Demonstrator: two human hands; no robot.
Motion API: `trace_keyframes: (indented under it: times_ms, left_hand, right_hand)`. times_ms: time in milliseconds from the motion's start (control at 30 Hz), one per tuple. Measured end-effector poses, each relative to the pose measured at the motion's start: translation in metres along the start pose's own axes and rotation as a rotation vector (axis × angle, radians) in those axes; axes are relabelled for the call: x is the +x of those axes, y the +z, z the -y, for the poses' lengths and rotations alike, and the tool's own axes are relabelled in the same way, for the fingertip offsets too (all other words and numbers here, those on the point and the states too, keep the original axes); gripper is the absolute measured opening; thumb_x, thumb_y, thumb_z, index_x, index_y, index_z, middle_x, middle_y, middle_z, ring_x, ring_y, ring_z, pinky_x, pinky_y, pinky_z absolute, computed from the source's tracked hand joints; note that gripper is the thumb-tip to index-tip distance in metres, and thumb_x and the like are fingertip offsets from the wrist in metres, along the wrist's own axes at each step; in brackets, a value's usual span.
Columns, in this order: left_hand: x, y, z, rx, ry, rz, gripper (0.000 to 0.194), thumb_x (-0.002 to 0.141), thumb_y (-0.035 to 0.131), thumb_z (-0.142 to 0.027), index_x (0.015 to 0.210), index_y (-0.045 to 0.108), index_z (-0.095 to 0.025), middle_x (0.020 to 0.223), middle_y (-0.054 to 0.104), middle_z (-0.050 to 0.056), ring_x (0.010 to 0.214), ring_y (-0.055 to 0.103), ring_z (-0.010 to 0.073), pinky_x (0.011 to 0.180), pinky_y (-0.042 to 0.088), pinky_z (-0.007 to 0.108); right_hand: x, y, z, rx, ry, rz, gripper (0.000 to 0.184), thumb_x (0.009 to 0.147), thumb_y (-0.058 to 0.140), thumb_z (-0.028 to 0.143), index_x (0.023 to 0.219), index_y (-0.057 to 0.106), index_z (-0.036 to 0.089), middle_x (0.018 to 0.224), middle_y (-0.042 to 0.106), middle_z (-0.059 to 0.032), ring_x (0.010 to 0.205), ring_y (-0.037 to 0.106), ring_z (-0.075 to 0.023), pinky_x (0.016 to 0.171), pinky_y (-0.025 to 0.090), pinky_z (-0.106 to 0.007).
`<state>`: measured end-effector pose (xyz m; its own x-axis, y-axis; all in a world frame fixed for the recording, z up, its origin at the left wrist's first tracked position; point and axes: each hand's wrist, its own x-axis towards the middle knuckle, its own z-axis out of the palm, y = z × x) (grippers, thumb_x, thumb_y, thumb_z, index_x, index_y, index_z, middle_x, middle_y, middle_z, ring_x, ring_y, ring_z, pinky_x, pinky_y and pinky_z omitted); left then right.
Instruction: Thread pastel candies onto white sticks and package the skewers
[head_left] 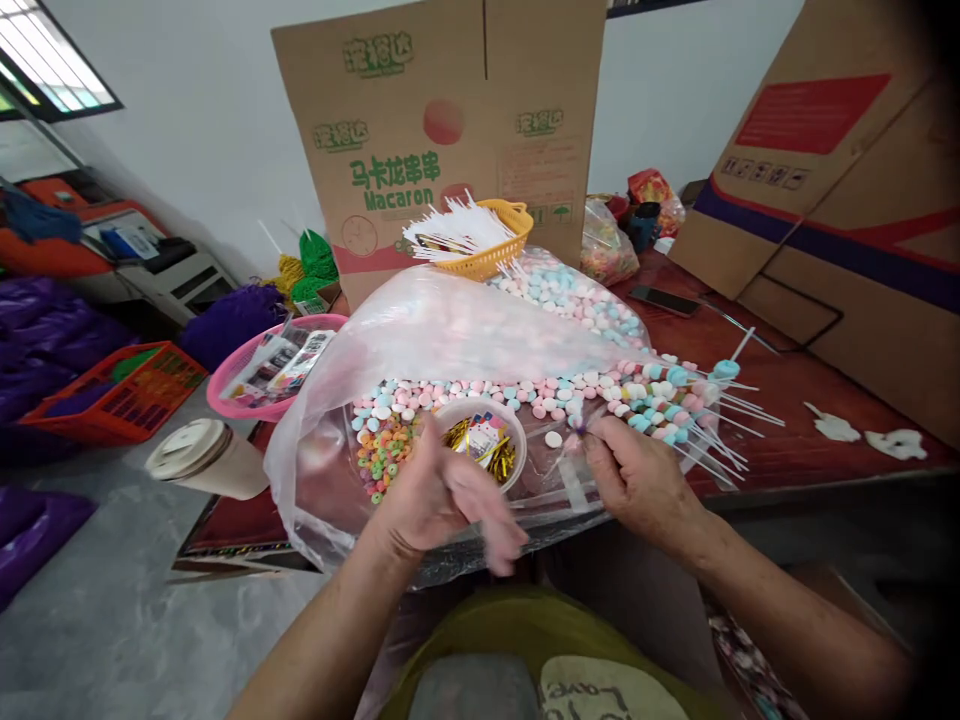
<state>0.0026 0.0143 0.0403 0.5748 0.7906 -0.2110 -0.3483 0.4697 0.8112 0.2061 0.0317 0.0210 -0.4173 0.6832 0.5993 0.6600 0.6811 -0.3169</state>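
Observation:
My left hand (454, 490) hovers in front of a white bowl (517, 470), its fingers stretched out and slightly blurred, holding nothing. Gold strips (501, 460) and small printed packets (484, 438) lie in that bowl. My right hand (637, 475) is closed in a pinch at the bowl's right. A pale marshmallow piece and a bit of purple show at its fingertips, but what it grips is unclear. Loose pink, white and blue marshmallows (551, 397) lie behind the bowl; colourful cereal rings (386, 455) are left of it. Finished marshmallow skewers (667, 405) are heaped beyond my right hand.
Clear plastic sheeting (450, 320) covers part of the marshmallows. A yellow basket (487, 262) of white sticks stands before a large carton (457, 130). Left are a pink basin (225, 385) and a lidded cup (214, 460). A phone (665, 301) lies at right, near another carton (840, 190).

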Motion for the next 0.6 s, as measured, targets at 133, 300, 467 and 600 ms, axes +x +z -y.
trace_keyframes:
  times_ms: [133, 300, 467, 600]
  left_hand:
    - [0.017, 0.013, 0.025, 0.065, 0.056, -0.058, 0.085, 0.074, 0.02, -0.079, 0.103, 0.064, -0.011, 0.092, 0.069, 0.014, 0.091, 0.062, 0.0262, 0.084, 0.043, 0.039]
    - [0.025, 0.03, 0.042, 0.224, 0.335, -0.186, 0.059, 0.082, 0.042, -0.062, 0.122, 0.053, -0.019, 0.122, 0.058, 0.01, 0.118, 0.047, 0.0259, 0.1, 0.033, 0.039]
    - [0.031, 0.033, 0.063, 0.742, 0.383, -0.256, 0.04, 0.091, 0.035, -0.044, 0.096, 0.062, -0.014, 0.093, 0.062, 0.006, 0.087, 0.053, 0.0178, 0.086, 0.04, 0.031]
    - [0.038, 0.036, 0.074, 0.944, 0.352, -0.379, 0.041, 0.091, 0.034, -0.042, 0.072, 0.058, -0.016, 0.066, 0.053, 0.002, 0.065, 0.048, 0.0148, 0.065, 0.039, 0.027]
  right_hand:
    - [-0.011, 0.001, 0.006, 0.531, 0.236, 0.159, 0.02, 0.089, 0.037, 0.023, 0.071, 0.046, 0.019, 0.062, 0.05, 0.0012, 0.056, 0.045, -0.0106, 0.053, 0.033, -0.023]
    - [-0.024, 0.01, 0.004, 1.059, 0.654, 0.213, 0.029, 0.087, 0.045, 0.044, 0.069, 0.042, 0.02, 0.052, 0.031, 0.0067, 0.047, 0.025, -0.008, 0.043, 0.022, -0.022]
    - [-0.037, 0.014, 0.001, 1.295, 0.832, 0.32, 0.037, 0.084, 0.045, 0.055, 0.072, 0.043, 0.02, 0.05, 0.023, 0.0094, 0.043, 0.017, -0.006, 0.04, 0.015, -0.02]
    - [-0.048, 0.004, -0.005, 0.898, 0.74, 0.243, 0.039, 0.079, 0.053, 0.055, 0.066, 0.051, 0.018, 0.056, 0.047, 0.0022, 0.051, 0.041, -0.0095, 0.046, 0.035, -0.021]
